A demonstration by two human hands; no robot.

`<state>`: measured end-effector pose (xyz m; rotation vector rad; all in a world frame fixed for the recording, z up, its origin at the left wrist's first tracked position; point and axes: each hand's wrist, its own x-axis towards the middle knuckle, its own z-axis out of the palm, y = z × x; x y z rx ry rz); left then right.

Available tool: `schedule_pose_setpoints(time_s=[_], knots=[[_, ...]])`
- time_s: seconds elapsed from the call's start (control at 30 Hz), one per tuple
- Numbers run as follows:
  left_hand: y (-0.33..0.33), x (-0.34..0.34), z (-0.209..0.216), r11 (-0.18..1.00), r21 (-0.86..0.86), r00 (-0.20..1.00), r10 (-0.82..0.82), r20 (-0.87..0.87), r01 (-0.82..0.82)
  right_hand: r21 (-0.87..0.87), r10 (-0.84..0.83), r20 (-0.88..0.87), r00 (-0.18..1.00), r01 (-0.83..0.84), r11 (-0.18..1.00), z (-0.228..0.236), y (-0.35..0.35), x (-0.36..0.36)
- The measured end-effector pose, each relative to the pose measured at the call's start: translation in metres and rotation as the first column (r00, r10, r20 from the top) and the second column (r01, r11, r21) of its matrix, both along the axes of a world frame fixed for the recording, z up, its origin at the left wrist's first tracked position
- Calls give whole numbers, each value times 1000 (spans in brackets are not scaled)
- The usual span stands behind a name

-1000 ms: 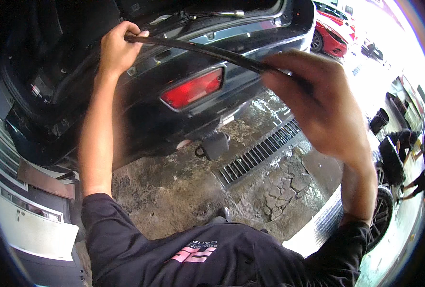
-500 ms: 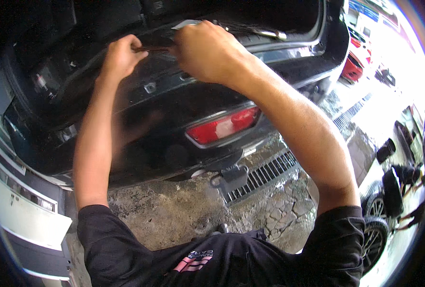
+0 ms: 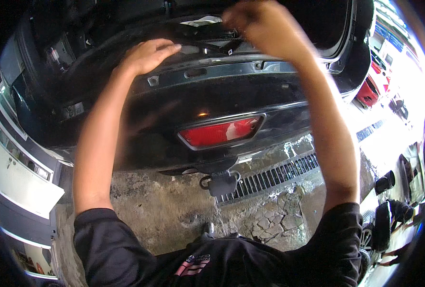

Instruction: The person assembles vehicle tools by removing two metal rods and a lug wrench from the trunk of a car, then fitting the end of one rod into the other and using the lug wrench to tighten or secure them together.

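Note:
Both arms reach over the rear of a black car (image 3: 140,107) into its open boot. My left hand (image 3: 147,56) is at the boot's inner edge, its fingers stretched to the right and nothing visibly gripped. My right hand (image 3: 267,31) is raised over the boot, farther right. It is blurred by motion and its fingertips are dark, so I cannot tell what it holds. Between and below the hands lies a slim black strip or bar (image 3: 212,48) along the boot edge. A pale crumpled piece (image 3: 202,21) lies deeper inside.
A red rear lamp (image 3: 219,132) sits in the bumper below my arms. A dark flap or hook (image 3: 221,183) hangs under it, above a metal drain grate (image 3: 274,177) in the wet, cracked floor. Wheels (image 3: 367,235) stand at lower right; a red car (image 3: 367,93) is beyond.
The thin dark strip no longer stretches between my hands. My right hand has moved right and away; my left has moved slightly right, its fingers straightened. The view has shifted.

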<state>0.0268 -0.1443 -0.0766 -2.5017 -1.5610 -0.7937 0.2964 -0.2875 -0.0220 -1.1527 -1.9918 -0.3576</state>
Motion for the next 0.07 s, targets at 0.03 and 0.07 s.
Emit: schedule_pose_setpoints(time_s=[0.03, 0.07], knots=[[2, 4, 2, 1000, -14, 1000, -23, 14, 23, 51, -100, -61, 993, 103, 993, 12, -27, 18], [8, 15, 4, 997, -30, 998, -65, 27, 66, 195, -63, -120, 991, 86, 977, 39, -65, 26]])
